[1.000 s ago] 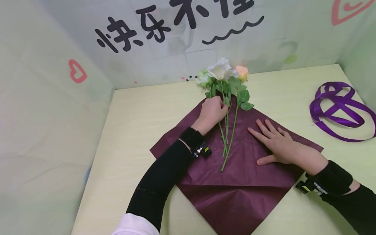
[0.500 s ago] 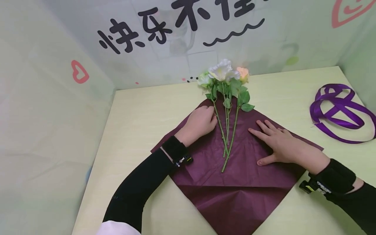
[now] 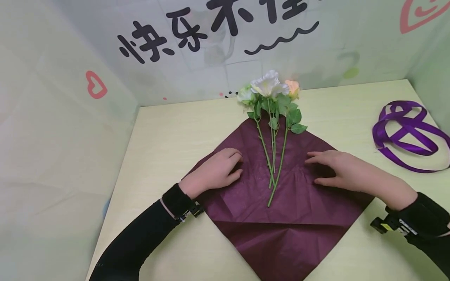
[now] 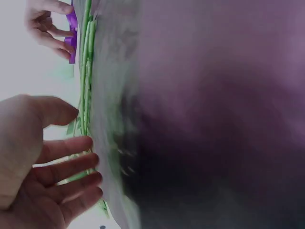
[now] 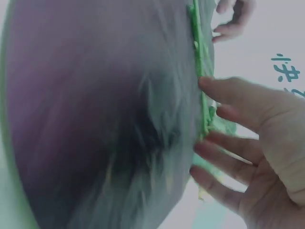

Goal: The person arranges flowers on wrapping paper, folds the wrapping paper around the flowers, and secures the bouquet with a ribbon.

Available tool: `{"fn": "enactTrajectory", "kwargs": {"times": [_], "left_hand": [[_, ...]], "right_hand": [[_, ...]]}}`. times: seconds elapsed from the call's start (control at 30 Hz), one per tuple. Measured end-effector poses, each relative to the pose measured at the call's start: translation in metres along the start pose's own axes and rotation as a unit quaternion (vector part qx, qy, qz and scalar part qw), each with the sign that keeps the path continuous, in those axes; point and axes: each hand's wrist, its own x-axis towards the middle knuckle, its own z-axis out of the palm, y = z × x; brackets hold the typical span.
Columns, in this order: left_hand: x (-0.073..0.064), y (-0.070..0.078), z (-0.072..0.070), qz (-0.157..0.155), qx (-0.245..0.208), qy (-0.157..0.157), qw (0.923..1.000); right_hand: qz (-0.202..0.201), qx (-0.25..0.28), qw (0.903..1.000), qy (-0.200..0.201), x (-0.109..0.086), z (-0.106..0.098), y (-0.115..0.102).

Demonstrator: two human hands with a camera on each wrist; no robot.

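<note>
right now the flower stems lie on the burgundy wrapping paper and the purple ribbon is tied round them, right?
The purple ribbon isn't tied round the flower stems: the head view shows it loose on the table, right of the burgundy wrapping paper.

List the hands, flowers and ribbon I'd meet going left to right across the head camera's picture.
Left hand → greenish flower → white flower → peach flower → right hand → purple ribbon.

We log sheet: thin, paper-like, creased, faintly glossy. Ribbon: smooth, glossy, satin-like cloth. Petals: matt, fabric-like. Bench: smooth, matt. Sleeves: matt cloth.
</note>
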Motion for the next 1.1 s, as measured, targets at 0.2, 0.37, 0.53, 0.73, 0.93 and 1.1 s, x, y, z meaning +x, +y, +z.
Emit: {"fn": "enactTrajectory", "kwargs": {"times": [0.2, 0.37, 0.53, 0.73, 0.93, 1.1], "left_hand": [[-0.025, -0.004, 0.006, 0.015, -0.008, -0.033, 0.9993], [-0.036, -0.002, 0.011, 0.023, -0.025, -0.061, 0.9976], [-0.046, 0.001, 0.014, 0.044, -0.072, -0.099, 0.9915], [-0.056, 0.006, 0.014, 0.052, -0.089, -0.131, 0.9860], [-0.061, 0.011, 0.014, 0.055, -0.071, -0.176, 0.9803], [-0.062, 0.013, 0.014, 0.061, -0.071, -0.187, 0.9780]], "right_hand": [[-0.078, -0.049, 0.9952, 0.034, -0.024, 0.007, 0.001], [-0.072, -0.058, 0.9958, -0.001, -0.046, 0.022, -0.001], [-0.036, -0.047, 0.9978, -0.029, -0.057, 0.028, -0.011], [-0.014, -0.051, 0.9963, -0.068, -0.063, 0.031, -0.018], [-0.015, -0.065, 0.9946, -0.079, -0.066, 0.035, -0.017], [-0.021, -0.055, 0.9959, -0.068, -0.067, 0.036, -0.014]]}}
